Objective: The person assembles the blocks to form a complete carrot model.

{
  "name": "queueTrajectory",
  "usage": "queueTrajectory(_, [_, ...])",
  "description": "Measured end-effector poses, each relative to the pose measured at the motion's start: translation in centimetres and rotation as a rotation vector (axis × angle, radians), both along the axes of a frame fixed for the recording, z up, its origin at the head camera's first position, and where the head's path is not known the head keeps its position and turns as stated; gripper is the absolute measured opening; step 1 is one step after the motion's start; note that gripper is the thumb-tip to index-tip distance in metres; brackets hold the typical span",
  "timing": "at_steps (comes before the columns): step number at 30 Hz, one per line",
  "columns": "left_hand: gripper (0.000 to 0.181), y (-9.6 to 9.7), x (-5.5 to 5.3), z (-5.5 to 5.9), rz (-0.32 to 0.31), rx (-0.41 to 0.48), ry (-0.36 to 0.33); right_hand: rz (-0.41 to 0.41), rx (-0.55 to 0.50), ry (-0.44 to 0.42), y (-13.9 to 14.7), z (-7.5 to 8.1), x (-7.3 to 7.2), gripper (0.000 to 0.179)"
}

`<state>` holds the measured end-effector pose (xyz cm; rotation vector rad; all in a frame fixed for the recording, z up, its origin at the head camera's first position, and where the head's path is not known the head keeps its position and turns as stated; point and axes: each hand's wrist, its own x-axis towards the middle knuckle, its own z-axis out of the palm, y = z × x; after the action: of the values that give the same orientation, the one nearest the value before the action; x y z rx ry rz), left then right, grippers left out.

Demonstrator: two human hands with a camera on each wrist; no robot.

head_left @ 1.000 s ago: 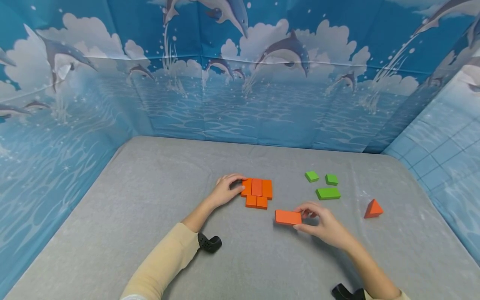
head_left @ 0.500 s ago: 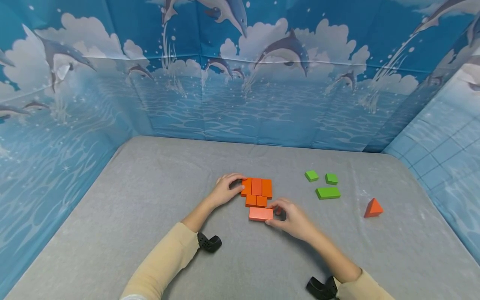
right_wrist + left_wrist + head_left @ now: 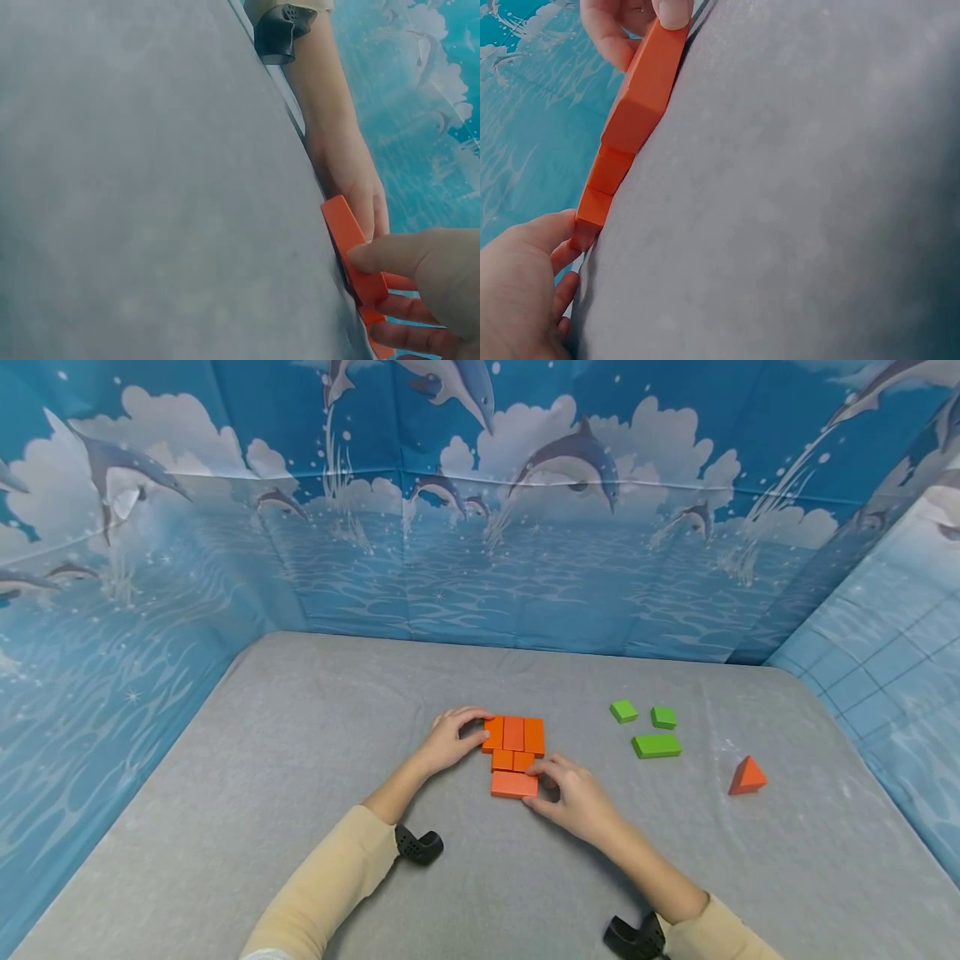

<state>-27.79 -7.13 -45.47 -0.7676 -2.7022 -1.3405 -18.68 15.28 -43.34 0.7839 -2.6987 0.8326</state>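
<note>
In the head view my right hand (image 3: 576, 797) pinches the right end of a long orange block (image 3: 513, 785), thumb on the near side and fingers on the far side. That block lies flat against two small orange blocks (image 3: 502, 760). Behind them three orange blocks (image 3: 513, 733) stand side by side in a row. My left hand (image 3: 450, 739) holds the leftmost block (image 3: 492, 733) of that row between thumb and index finger. The left wrist view shows the long block (image 3: 646, 90) from its side. In the right wrist view my thumb and fingers (image 3: 382, 255) grip it.
Three green blocks (image 3: 656, 747) lie right of the orange group, the longest one nearest. Farther right stands an orange triangular block (image 3: 747, 777). A grey cloth (image 3: 360, 693) covers the table. Blue dolphin-print curtains (image 3: 465, 568) rise along its back and sides.
My right hand has carried the long orange block leftward and slightly away from me, down against the two small blocks. My left hand has stayed at the row's left end.
</note>
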Motion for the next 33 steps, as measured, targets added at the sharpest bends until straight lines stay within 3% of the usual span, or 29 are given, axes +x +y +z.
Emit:
queueTrajectory(11, [0.03, -0.1, -0.1, 0.1, -0.006, 0.003, 0.014, -0.025, -0.011, 0.087, -0.4, -0.4, -0.2, 0.027])
queueTrajectory(25, [0.031, 0.0, 0.0, 0.1, -0.009, -0.001, 0.012, -0.044, -0.002, 0.092, -0.4, -0.7, -0.3, 0.029])
queueTrajectory(33, [0.031, -0.1, -0.1, -0.2, -0.025, 0.011, 0.026, 0.022, -0.119, 0.051, 2.0, 1.1, -0.3, 0.035])
